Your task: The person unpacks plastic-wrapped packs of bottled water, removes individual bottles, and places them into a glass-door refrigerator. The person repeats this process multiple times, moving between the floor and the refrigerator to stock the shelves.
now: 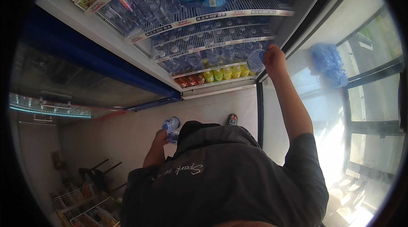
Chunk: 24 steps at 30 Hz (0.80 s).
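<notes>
My right hand (274, 60) grips a clear plastic water bottle (255, 60) by its blue cap, at the right end of the lower shelves. Behind it stands an open drinks refrigerator, its wire shelves (197, 20) lined with water bottles. Low at my left side, my left hand (161, 137) holds two more water bottles by their necks, one bottle (172, 123) above the other bottle (173, 137) in the picture. The left fingers are partly hidden.
Yellow and red drink bottles (218, 74) fill the bottom shelf. The open glass door (259, 112) stands at my right. Blue-tinted plastic-wrapped packs (326, 61) lie beyond it. A blue-framed cabinet (105, 58) is on the left. A dark stool (98, 174) and wire racks (76, 198) are at lower left.
</notes>
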{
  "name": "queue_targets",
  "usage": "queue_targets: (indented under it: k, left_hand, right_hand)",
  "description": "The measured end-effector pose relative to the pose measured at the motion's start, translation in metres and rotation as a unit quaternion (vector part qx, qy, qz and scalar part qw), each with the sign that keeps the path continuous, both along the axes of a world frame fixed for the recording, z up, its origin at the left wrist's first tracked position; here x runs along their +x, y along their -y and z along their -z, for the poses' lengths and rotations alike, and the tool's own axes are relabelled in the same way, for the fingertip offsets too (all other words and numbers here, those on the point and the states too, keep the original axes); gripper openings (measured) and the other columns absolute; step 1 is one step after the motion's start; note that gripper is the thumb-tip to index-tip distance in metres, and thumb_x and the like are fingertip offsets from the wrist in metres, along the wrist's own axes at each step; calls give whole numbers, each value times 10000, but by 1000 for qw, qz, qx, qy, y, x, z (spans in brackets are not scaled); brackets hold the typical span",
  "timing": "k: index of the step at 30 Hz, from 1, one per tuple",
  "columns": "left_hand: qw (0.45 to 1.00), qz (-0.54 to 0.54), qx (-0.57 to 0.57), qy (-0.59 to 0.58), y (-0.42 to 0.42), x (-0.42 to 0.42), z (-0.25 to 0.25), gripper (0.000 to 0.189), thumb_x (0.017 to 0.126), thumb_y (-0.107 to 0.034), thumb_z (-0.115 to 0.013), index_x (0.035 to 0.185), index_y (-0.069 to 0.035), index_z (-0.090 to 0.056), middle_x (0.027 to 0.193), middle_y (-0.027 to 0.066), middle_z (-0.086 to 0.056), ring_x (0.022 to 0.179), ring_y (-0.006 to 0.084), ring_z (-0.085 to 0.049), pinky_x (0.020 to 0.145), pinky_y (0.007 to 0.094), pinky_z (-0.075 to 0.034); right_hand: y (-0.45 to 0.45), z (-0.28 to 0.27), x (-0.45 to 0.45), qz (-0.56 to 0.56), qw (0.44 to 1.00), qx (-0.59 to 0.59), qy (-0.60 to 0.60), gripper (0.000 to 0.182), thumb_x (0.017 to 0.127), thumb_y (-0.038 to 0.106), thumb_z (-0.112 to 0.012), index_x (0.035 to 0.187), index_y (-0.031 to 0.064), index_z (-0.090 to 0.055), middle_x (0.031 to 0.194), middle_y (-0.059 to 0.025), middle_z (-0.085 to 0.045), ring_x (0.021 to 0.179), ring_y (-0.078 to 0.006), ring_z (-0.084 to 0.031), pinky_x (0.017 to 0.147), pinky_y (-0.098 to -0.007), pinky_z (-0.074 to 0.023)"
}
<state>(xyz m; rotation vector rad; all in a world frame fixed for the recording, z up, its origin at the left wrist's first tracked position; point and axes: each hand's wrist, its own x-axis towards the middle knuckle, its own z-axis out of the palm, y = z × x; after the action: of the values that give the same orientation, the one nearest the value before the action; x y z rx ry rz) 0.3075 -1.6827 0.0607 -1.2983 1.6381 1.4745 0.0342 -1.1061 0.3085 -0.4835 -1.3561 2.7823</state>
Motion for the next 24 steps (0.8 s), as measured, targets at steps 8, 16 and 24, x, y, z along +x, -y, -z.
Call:
queue_targets:
  k: [8,16,24]
  left_hand:
    - [1000,-25,10,12,-81,-18,-1,260,889,-386,-537,976,-142,-525,748,35,-463,578,177,-466,642,468,-497]
    - [997,61,-11,35,-118,-18,-13,303,867,-389,-544,1049,-147,-550,780,38,-526,675,199,-534,685,460,-506]
    - [995,93,-8,44,-131,-27,-19,353,886,-371,-552,1136,-122,-547,966,99,-610,806,263,-599,705,477,-500]
  right_hand:
    - [-15,-10,-56,20,997,-69,-18,64,772,61,-468,734,83,-515,565,-16,-407,491,-150,-376,485,-307,-288]
    - [-20,-36,-73,-70,975,-147,-149,59,708,60,-415,719,70,-472,646,-45,-385,601,-177,-352,609,-347,-325]
    - [-15,4,-119,-86,956,-118,-255,32,632,75,-428,644,47,-418,622,-63,-368,599,-196,-361,658,-366,-353]
